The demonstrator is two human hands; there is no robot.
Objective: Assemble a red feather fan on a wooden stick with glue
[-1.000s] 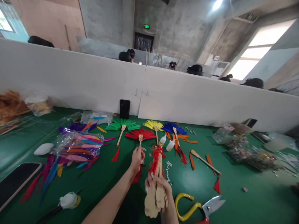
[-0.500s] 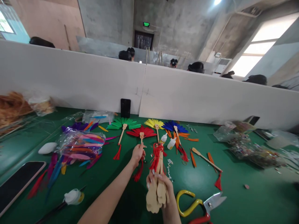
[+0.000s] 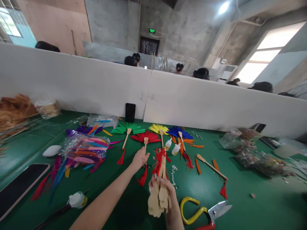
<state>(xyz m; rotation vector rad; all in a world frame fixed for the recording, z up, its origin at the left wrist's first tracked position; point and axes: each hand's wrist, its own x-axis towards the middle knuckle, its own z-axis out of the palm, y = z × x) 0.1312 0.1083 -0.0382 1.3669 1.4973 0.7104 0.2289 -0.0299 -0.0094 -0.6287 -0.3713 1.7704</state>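
Note:
My left hand (image 3: 140,159) is closed on the handle of the red feather fan (image 3: 146,136), which lies on the green table (image 3: 134,204). In my right hand (image 3: 165,185) is a bundle of wooden fan sticks (image 3: 157,199), wide ends toward me, with red tassels (image 3: 160,159) at the far end. A green fan (image 3: 129,128) lies left of the red one; a yellow fan (image 3: 159,128) and a blue fan (image 3: 180,131) lie to its right. Two white glue bottles (image 3: 176,149) are beyond the bundle, with small white beads (image 3: 174,175) beside it.
Yellow-and-red-handled scissors (image 3: 217,210) lie at the front right. A single stick (image 3: 212,166) and orange feathers are behind them. Bagged feathers (image 3: 85,148), a phone (image 3: 22,188) and a glue bottle (image 3: 77,200) are left. A white partition (image 3: 192,102) borders the back.
The view has shifted slightly. My left hand has turned a little at the red fan's handle. My right hand still holds the bundle, nearly in the same place.

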